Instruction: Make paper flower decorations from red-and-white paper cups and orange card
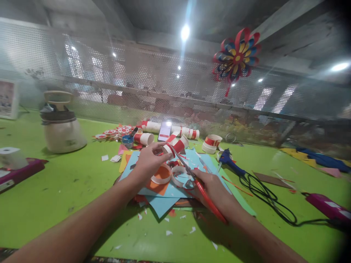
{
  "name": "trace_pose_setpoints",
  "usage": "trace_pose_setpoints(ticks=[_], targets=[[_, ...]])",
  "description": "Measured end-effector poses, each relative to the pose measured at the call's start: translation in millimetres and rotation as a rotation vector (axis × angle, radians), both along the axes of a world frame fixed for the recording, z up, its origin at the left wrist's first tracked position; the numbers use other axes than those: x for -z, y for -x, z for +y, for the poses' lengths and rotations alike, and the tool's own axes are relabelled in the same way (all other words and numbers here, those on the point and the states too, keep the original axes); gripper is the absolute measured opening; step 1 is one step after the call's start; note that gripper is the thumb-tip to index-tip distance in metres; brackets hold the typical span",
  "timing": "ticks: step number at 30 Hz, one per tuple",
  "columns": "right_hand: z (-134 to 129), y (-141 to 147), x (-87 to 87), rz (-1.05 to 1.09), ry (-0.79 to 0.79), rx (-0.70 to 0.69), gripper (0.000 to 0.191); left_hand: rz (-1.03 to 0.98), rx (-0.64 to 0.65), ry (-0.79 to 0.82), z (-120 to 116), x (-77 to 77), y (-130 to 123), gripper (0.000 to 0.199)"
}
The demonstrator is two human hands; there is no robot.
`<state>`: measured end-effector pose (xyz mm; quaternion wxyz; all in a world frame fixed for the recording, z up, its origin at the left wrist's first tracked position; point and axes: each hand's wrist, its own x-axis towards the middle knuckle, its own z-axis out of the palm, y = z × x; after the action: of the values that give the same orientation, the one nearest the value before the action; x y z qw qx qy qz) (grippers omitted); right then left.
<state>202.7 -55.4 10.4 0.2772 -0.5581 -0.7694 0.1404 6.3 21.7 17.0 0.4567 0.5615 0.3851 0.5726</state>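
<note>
My left hand [149, 160] pinches a red and white paper piece [178, 144] over the middle of the green table. My right hand [212, 186] is closed around red-handled scissors [204, 193], whose blades point up and left and reach the paper piece. Below the hands, white paper rings [161, 175] lie on an orange sheet [157, 187] and on light blue sheets [161, 205]. Small white scraps [169, 232] are scattered on the table in front.
Behind stand a phone [164, 132], a blue jar [127, 141] and red-white paper cups [212, 143]. A blue glue gun [231, 162] with a black cord lies at right. A large jug [63, 128] stands at left. Purple power strips [327, 207] lie at both sides.
</note>
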Motion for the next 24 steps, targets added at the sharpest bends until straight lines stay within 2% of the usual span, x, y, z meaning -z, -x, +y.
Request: trace_pose_setpoints(ticks=[5,12,18,21,24], targets=[[0,-3,0.1,0.023,0.040,0.029,0.036,0.069,-0.064,-0.038,-5,-2.0,-3,0.045],[4,-3,7.8,-0.085,-0.027,0.121,0.022,0.005,-0.044,-0.015,-2,0.4,-2,0.044],[23,-14,18.1,-0.091,-0.098,0.194,0.026,-0.199,0.136,0.038,6,-0.6,6,0.047],[32,-22,19.9,-0.093,-0.121,0.235,0.026,-0.287,0.245,0.054,9,-4.6,12,0.040],[36,-27,19.9,-0.086,-0.161,0.259,0.030,-0.338,0.302,0.091,12,-5.1,16,0.028]])
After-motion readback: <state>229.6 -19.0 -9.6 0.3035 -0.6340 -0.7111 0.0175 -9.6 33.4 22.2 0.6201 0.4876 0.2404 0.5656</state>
